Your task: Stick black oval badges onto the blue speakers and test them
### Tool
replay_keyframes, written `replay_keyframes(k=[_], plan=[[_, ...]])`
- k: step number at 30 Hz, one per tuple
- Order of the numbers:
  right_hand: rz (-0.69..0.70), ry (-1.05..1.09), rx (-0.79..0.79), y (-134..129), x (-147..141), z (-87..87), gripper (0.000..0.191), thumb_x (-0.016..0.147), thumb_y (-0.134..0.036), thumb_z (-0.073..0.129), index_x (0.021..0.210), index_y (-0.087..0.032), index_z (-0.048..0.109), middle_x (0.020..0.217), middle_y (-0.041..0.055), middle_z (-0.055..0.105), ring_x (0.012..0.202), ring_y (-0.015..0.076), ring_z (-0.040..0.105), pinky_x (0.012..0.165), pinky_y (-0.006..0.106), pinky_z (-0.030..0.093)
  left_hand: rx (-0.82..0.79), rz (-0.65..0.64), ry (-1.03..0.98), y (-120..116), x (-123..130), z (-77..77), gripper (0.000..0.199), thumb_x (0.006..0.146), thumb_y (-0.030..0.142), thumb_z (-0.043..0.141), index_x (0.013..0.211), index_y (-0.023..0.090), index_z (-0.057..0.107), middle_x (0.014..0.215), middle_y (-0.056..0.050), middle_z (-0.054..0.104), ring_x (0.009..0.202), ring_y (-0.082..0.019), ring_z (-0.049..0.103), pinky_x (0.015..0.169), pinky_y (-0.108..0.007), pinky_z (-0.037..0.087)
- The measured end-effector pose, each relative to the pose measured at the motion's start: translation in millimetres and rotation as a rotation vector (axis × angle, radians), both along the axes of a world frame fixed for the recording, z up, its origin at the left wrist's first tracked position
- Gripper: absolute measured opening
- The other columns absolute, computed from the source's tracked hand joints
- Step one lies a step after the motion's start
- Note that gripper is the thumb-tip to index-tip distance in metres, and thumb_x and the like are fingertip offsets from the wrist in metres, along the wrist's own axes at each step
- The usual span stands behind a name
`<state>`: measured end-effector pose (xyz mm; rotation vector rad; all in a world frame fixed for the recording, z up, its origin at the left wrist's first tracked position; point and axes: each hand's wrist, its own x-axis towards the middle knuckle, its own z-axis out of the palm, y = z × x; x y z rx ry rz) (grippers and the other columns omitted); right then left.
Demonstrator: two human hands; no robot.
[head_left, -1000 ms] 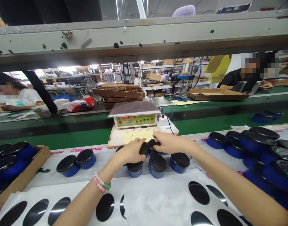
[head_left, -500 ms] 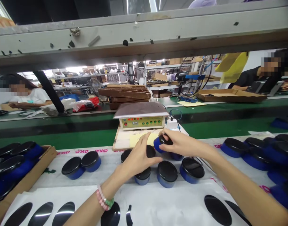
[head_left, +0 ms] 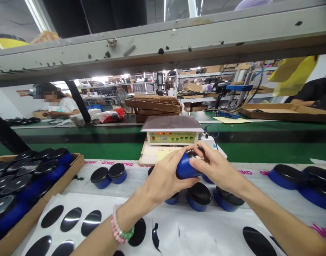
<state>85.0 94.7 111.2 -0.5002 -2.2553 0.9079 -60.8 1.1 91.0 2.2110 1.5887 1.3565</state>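
Note:
Between my hands a round blue piece with a black face [head_left: 184, 168] is tilted up off the bench. My left hand [head_left: 163, 179] wraps its side, thumb underneath and fingers over the top. My right hand [head_left: 215, 165] grips it from the other side, with fingers bent at its upper edge. Just below stand more blue pieces with glossy black tops, among them a middle one [head_left: 199, 196] and one on the right [head_left: 228, 198]. Others behind are partly hidden by my hands. A sheet with black oval stickers [head_left: 71, 219] lies in front of me.
A cardboard tray [head_left: 72, 167] full of blue pieces sits left; two more pieces [head_left: 117, 173] stand beside it. A control box with buttons [head_left: 172, 137] is behind my hands. Further pieces [head_left: 288, 176] stand right. A shelf beam [head_left: 152, 42] crosses overhead. Two people sit beyond the green belt.
My right hand has lifted the blue piece and turned it on its side. My left hand has moved up and closed on it too. The view has swung left.

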Motion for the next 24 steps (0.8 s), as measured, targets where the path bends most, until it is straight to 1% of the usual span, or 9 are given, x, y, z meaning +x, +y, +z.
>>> replay_keyframes(k=[5, 8, 10, 12, 15, 18, 20, 22, 24], plan=[[-0.063, 0.059, 0.028, -17, -1, 18.7, 0.026, 0.084, -0.034, 0.049, 0.071, -0.024, 0.029, 0.067, -0.0068, 0.036, 0.055, 0.0094, 0.038, 0.049, 0.022, 0.033, 0.069, 0.004, 0.047, -14, 4, 26.0, 0.067, 0.075, 0.027, 0.074, 0.134, 0.023, 0.042, 0.132, -0.004, 0.057, 0.118, -0.018, 0.055, 0.102, -0.030, 0.043], [-0.031, -0.017, 0.066, -20, -3, 37.0, 0.029, 0.086, -0.046, 0.049, 0.077, -0.024, 0.032, 0.076, -0.0038, 0.047, 0.062, 0.0120, 0.048, 0.053, 0.024, 0.039, 0.051, 0.105, 0.020, -30, -9, 33.6, 0.064, 0.071, 0.028, 0.075, 0.127, 0.024, 0.046, 0.125, -0.004, 0.061, 0.110, -0.019, 0.060, 0.095, -0.031, 0.047], [-0.080, -0.072, 0.146, -17, -3, 44.0, 0.033, 0.085, -0.055, 0.049, 0.084, -0.024, 0.037, 0.088, 0.0004, 0.053, 0.069, 0.0152, 0.053, 0.057, 0.027, 0.041, -0.002, 0.269, -0.070, -47, -29, 24.8, 0.063, 0.069, 0.029, 0.075, 0.124, 0.023, 0.045, 0.119, -0.005, 0.062, 0.102, -0.020, 0.063, 0.090, -0.032, 0.050], [-0.130, -0.205, 0.211, -11, 2, 40.3, 0.035, 0.084, -0.056, 0.049, 0.089, -0.023, 0.041, 0.093, 0.0035, 0.056, 0.069, 0.0175, 0.055, 0.059, 0.029, 0.041, -0.122, 0.453, -0.151, -70, -56, 3.1, 0.062, 0.071, 0.031, 0.071, 0.125, 0.023, 0.041, 0.117, -0.006, 0.061, 0.097, -0.021, 0.064, 0.087, -0.035, 0.051], [-0.025, -0.594, 0.235, -6, 14, 12.9, 0.030, 0.083, -0.051, 0.050, 0.085, -0.022, 0.044, 0.085, 0.0046, 0.059, 0.068, 0.0208, 0.056, 0.058, 0.031, 0.040, -0.285, 0.724, -0.060, -105, -98, -41.5, 0.055, 0.072, 0.042, 0.067, 0.119, 0.023, 0.044, 0.114, -0.006, 0.060, 0.104, -0.025, 0.060, 0.092, -0.040, 0.048], [0.099, -0.820, 0.224, -7, 20, -21.2, 0.029, 0.075, -0.045, 0.062, 0.078, -0.022, 0.044, 0.083, 0.0059, 0.061, 0.070, 0.0244, 0.059, 0.055, 0.031, 0.039, -0.298, 0.865, 0.033, -128, -122, -74.2, 0.053, 0.070, 0.042, 0.067, 0.114, 0.020, 0.049, 0.122, -0.012, 0.054, 0.120, -0.038, 0.044, 0.098, -0.059, 0.036], [0.125, -0.846, 0.220, -6, 18, -34.6, 0.025, 0.071, -0.036, 0.064, 0.077, -0.022, 0.045, 0.084, 0.0058, 0.061, 0.070, 0.0251, 0.060, 0.054, 0.031, 0.038, -0.316, 0.967, 0.173, -133, -122, -79.3, 0.047, 0.075, 0.039, 0.061, 0.116, 0.018, 0.051, 0.131, -0.016, 0.046, 0.123, -0.043, 0.037, 0.095, -0.066, 0.032], [0.136, -0.852, 0.239, -3, 11, -38.6, 0.018, 0.072, -0.028, 0.060, 0.079, -0.022, 0.045, 0.085, 0.0058, 0.061, 0.072, 0.0258, 0.060, 0.055, 0.031, 0.038, -0.305, 1.042, 0.350, -129, -109, -72.3, 0.047, 0.080, 0.035, 0.055, 0.122, 0.016, 0.049, 0.137, -0.019, 0.040, 0.124, -0.045, 0.035, 0.093, -0.067, 0.033], [0.139, -0.853, 0.266, 2, 4, -36.6, 0.017, 0.069, -0.022, 0.058, 0.082, -0.021, 0.047, 0.087, 0.0073, 0.061, 0.076, 0.0269, 0.060, 0.058, 0.032, 0.039, -0.222, 0.962, 0.454, -118, -84, -60.6, 0.046, 0.083, 0.033, 0.054, 0.126, 0.017, 0.048, 0.136, -0.019, 0.041, 0.125, -0.042, 0.037, 0.094, -0.064, 0.035]])
